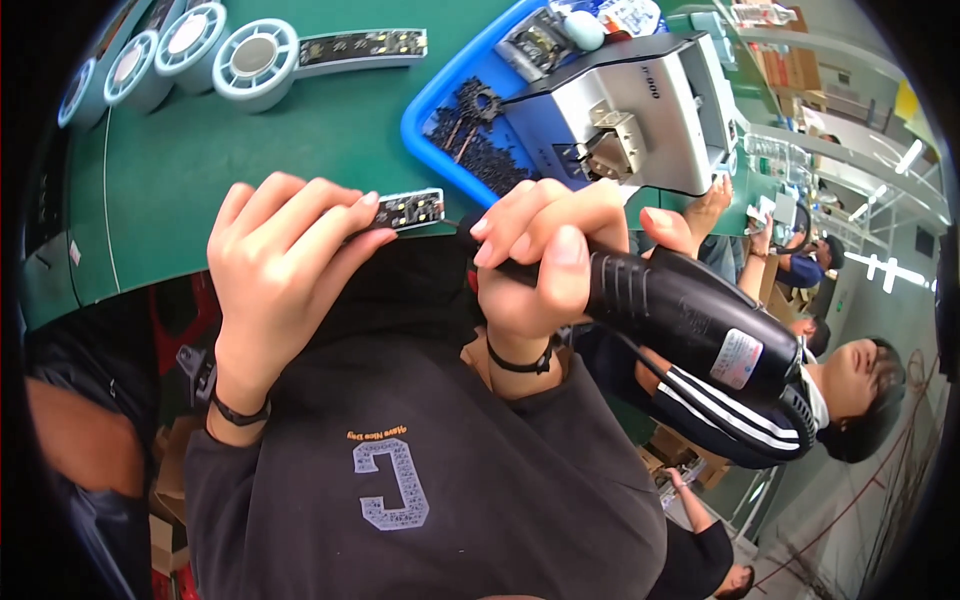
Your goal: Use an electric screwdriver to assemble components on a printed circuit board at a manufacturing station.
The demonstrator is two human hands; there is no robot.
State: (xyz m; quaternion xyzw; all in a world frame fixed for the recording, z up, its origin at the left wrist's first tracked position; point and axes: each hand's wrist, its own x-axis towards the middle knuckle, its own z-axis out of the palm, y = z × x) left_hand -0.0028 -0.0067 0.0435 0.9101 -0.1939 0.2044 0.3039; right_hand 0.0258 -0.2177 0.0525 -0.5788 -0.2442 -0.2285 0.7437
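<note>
My left hand (280,255) pinches a small black circuit board (415,209) in a light housing between thumb and fingers, close to the front edge of the green table. On the board, pale square parts show. My right hand (560,250) is wrapped round a black electric screwdriver (690,320), held almost level with its tip pointing left. The thin bit ends beside the right end of the board; I cannot tell whether it touches a screw there.
A blue tray (415,130) holds loose black small parts (480,140). By its right side stands a silver-grey box-shaped machine (640,110). Several light-blue round housings (255,65) line the far left of the green table (200,150). A co-worker (735,415) is close on the right.
</note>
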